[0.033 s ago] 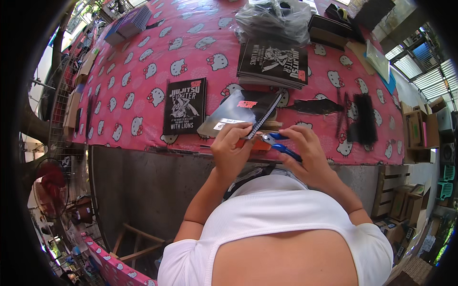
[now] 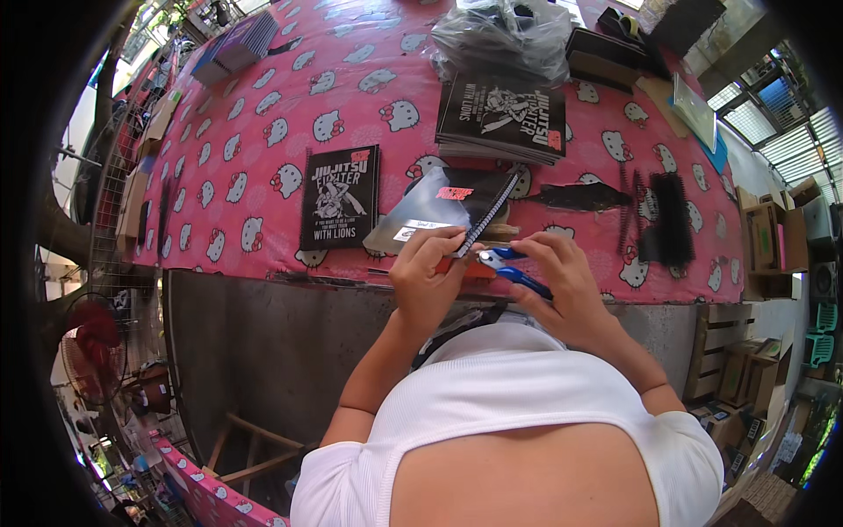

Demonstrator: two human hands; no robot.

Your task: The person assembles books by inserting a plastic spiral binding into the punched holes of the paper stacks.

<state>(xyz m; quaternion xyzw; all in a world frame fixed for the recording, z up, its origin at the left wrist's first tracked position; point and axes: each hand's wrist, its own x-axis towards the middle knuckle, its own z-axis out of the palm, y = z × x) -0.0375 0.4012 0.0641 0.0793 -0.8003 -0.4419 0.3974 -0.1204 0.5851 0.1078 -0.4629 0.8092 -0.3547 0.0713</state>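
Observation:
My left hand (image 2: 428,268) pinches the near end of a spiral-bound notebook (image 2: 481,195) with a dark cover, a shiny grey sheet (image 2: 428,213) and a black coil along its right edge. My right hand (image 2: 565,279) grips blue-handled pliers (image 2: 520,274), their metal jaws at the near end of the coil. Whether the jaws touch the wire is too small to tell. Under the pliers lies something orange (image 2: 479,269) at the table edge. Left of the notebook rests another black notebook (image 2: 341,198) with white print, cover up.
A stack of black printed notebooks (image 2: 502,119) stands behind, beside a clear plastic bag (image 2: 502,39). Black coils (image 2: 669,220) lie to the right with a black scrap (image 2: 581,196). Another book stack (image 2: 235,48) sits far left on the pink patterned tablecloth (image 2: 263,180).
The pliers in my right hand have shifted slightly left, closer to the near end of the coil. My left hand and the notebook stay in place.

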